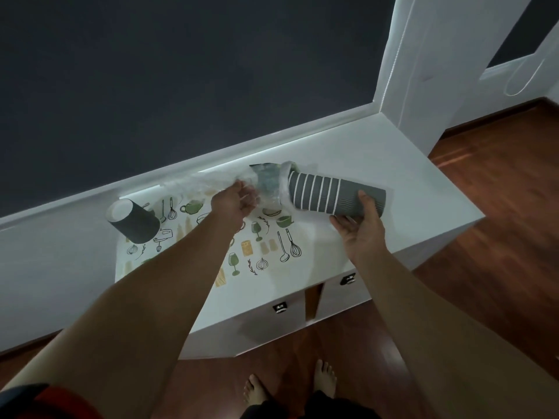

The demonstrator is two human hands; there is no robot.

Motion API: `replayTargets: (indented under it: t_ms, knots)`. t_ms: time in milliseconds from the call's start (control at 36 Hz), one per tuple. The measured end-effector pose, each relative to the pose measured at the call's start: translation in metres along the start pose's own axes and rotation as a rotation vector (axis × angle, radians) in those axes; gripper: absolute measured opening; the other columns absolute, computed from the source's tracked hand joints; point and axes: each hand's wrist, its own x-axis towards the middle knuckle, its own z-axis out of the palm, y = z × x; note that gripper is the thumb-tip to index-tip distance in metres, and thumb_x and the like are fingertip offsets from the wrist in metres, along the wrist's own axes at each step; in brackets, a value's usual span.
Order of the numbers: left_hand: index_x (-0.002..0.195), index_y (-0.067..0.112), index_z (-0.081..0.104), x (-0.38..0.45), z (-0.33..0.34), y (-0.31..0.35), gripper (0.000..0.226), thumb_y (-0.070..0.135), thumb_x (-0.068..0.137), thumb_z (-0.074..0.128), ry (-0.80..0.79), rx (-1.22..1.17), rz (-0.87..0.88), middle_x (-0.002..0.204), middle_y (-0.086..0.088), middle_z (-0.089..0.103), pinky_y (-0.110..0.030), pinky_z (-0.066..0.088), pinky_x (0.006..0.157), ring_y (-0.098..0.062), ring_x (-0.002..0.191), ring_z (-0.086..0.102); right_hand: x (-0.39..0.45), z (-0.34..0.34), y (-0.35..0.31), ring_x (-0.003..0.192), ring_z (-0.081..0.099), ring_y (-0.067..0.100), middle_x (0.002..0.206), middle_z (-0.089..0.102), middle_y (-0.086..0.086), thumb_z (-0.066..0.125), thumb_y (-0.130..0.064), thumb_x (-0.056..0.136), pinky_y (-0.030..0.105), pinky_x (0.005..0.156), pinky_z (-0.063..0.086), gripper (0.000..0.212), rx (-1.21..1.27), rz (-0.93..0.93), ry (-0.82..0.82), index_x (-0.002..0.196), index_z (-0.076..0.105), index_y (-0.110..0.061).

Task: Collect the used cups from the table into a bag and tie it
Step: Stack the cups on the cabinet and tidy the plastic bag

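A stack of dark grey ribbed paper cups [326, 192] lies sideways above the table, its white-rimmed end pointing left. My right hand [363, 228] grips the stack near its base. My left hand [234, 204] holds the crumpled mouth of a clear plastic bag [267, 184], and the stack's far end sits just inside that mouth. Something grey shows through the plastic. One more dark cup [134, 220] stands upside down on the left part of the patterned mat [266, 252].
The white table [417, 189] runs along a dark wall, with drawers [279, 308] under its front edge. A white door frame [423, 71] rises at the right. Wooden floor [490, 237] and my bare feet [290, 385] lie below.
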Motion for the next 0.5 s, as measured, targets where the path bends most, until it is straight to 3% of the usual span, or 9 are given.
replayTargets:
  t_ms: [111,195,306,361,417,500]
  knots:
    - [0.098,0.008,0.064,0.003,0.014,0.003,0.015,0.022,0.099,0.058,0.001,-0.084,-0.021,0.082,-0.004,0.069,-0.027,0.055,0.050,-0.016,0.064,0.067,0.002,-0.007,-0.015,0.103,0.066,0.036,0.121,0.064,0.016,0.079,-0.025,0.079,0.050,0.076,0.060,0.055,0.073,-0.034,0.048,0.126,0.053,-0.011]
    - [0.113,0.006,0.064,0.007,0.023,-0.001,0.022,0.023,0.100,0.057,0.002,-0.107,-0.020,0.081,-0.005,0.067,-0.037,0.061,0.077,-0.014,0.060,0.065,0.002,-0.014,-0.025,0.102,0.065,0.037,0.120,0.063,0.016,0.081,-0.025,0.077,0.050,0.071,0.060,0.052,0.136,-0.047,0.065,0.121,0.056,-0.014]
    - [0.122,0.003,0.058,0.006,0.033,-0.006,0.029,0.022,0.102,0.052,-0.012,-0.092,0.012,0.087,-0.009,0.069,-0.023,0.054,0.046,-0.012,0.051,0.065,0.001,-0.021,-0.029,0.101,0.066,0.037,0.120,0.063,0.018,0.081,-0.027,0.076,0.049,0.073,0.059,0.046,0.123,-0.030,0.027,0.114,0.059,-0.014]
    - [0.126,0.001,0.055,0.005,0.039,-0.009,0.032,0.023,0.103,0.050,-0.053,-0.106,0.015,0.099,-0.013,0.071,-0.025,0.054,0.047,-0.016,0.064,0.070,0.000,-0.022,-0.028,0.101,0.066,0.036,0.119,0.062,0.018,0.080,-0.028,0.076,0.049,0.074,0.059,0.045,0.118,-0.019,0.014,0.114,0.060,-0.014]
    - [0.129,0.001,0.050,0.003,0.044,-0.011,0.033,0.023,0.105,0.045,-0.105,-0.128,0.015,0.121,-0.018,0.066,-0.026,0.054,0.051,-0.024,0.091,0.072,-0.002,-0.022,-0.025,0.102,0.066,0.036,0.119,0.062,0.017,0.080,-0.029,0.077,0.048,0.073,0.059,0.044,0.095,-0.010,0.001,0.113,0.061,-0.014]
    - [0.128,0.002,0.049,0.002,0.047,-0.010,0.027,0.015,0.106,0.039,-0.101,-0.211,-0.001,0.138,-0.022,0.057,-0.027,0.057,0.068,-0.033,0.129,0.055,-0.002,-0.023,-0.021,0.103,0.065,0.037,0.119,0.061,0.017,0.080,-0.030,0.075,0.047,0.072,0.059,0.043,0.097,-0.012,0.002,0.111,0.061,-0.015]
